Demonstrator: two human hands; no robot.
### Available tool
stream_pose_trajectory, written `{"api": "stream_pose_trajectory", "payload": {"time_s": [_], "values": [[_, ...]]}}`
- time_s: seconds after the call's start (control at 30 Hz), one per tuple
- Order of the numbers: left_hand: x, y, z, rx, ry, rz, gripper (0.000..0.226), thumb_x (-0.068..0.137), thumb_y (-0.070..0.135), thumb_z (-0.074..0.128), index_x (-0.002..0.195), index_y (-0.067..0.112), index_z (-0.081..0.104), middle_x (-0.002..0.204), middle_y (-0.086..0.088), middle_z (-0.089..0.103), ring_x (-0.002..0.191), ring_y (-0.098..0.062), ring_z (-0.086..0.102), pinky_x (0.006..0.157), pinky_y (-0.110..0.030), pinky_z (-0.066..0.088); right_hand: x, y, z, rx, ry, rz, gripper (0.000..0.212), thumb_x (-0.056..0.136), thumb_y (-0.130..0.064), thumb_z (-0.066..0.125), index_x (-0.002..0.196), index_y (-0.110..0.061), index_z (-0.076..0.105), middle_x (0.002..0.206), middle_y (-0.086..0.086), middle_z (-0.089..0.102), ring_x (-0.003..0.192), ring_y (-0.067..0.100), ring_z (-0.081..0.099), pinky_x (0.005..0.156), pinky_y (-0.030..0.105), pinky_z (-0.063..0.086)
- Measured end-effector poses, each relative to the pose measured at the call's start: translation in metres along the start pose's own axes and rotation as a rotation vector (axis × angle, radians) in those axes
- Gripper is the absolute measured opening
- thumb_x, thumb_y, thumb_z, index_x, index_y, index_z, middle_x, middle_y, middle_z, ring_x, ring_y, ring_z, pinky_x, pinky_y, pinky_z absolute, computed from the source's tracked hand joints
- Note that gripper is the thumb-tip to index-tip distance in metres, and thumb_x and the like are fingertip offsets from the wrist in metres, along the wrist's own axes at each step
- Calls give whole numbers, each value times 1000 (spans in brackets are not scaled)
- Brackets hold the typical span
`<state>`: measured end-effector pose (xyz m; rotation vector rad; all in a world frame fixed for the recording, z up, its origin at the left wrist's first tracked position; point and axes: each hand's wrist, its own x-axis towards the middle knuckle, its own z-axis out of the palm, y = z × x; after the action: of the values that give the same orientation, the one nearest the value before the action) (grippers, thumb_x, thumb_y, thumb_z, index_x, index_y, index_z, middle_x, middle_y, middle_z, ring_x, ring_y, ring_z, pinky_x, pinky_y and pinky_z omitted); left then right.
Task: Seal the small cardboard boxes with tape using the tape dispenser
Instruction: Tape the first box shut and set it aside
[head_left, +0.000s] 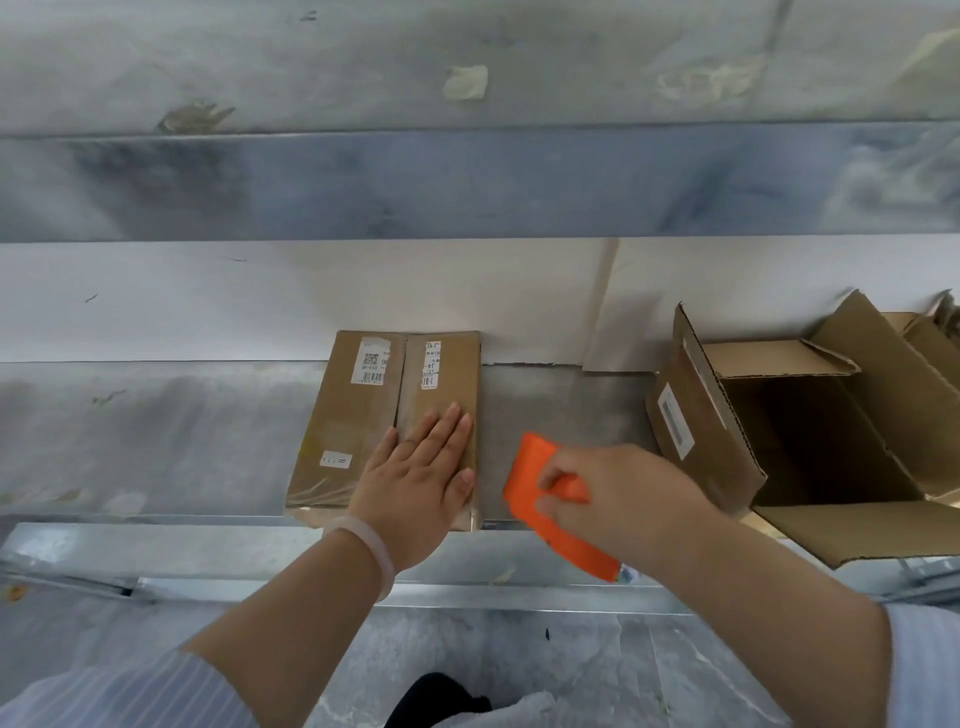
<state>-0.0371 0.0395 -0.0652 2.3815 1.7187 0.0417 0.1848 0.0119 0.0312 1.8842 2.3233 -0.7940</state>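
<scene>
Head view: right hand (623, 499) half hides tape dispenser (530, 467).

Scuffed steel bench (156, 441) – white backboard (208, 296) behind, tape-scarred metal panels (467, 182) above – grey stone floor (571, 665)

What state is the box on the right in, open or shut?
Open. The box has its flaps folded out, and its dark inside shows.

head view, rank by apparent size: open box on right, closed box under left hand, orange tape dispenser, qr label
1. open box
2. closed box
3. orange tape dispenser, partly hidden by right hand
4. qr label
</scene>
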Motion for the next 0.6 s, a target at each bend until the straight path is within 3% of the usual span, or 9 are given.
{"api": "stream_pose_trajectory", "payload": {"time_s": [0.1,0.17,0.27,0.37,0.43,0.53,0.6], "values": [[0,0,-1,-8,-6,9,89,66,65,-43,147,36,-18,155,21,-22,146,-2,-18,123,-40,-3,-4,11,-11,-11,198,16,20,94,-46,46,113,-46,53,97,-7,68,81,14,62,72,30,53],[0,0,-2,0,-14,8,87,66,63,-44,145,35,-22,155,21,-24,146,-3,-19,122,-38,-6,4,17,-9,-89,262,14,30,95,-40,44,124,-45,44,94,-5,67,75,16,62,67,30,53],[0,0,-6,-23,-42,10,75,75,65,-33,144,36,-25,154,21,-27,145,-2,-22,121,-37,-10,31,33,7,-372,282,-36,67,99,-32,42,148,-41,-3,93,-1,64,67,19,59,56,29,48],[0,-1,-9,-64,-48,4,67,79,60,-20,142,38,-24,153,22,-27,144,-1,-24,121,-36,-12,53,49,25,-537,273,-58,84,97,-22,43,150,-37,-20,102,3,61,79,23,57,69,34,38],[1,-2,-9,-57,-58,3,69,77,59,-19,143,39,-24,152,23,-27,144,0,-24,121,-35,-12,61,60,36,-647,313,-80,86,91,-11,44,154,-32,-11,108,5,63,88,27,61,77,38,33],[4,-6,-11,-138,-87,5,75,80,60,-13,151,37,-10,154,25,-20,144,3,-19,119,-32,-13,62,68,52,-686,442,-117,93,67,-2,55,153,-24,26,96,14,69,75,33,63,75,39,28],[5,-10,-19,-257,-118,0,60,97,53,4,154,35,7,157,25,-7,146,4,-11,118,-28,-12,59,72,72,-658,473,-128,94,62,-5,58,152,-20,33,107,21,66,89,38,64,85,42,31]]}}
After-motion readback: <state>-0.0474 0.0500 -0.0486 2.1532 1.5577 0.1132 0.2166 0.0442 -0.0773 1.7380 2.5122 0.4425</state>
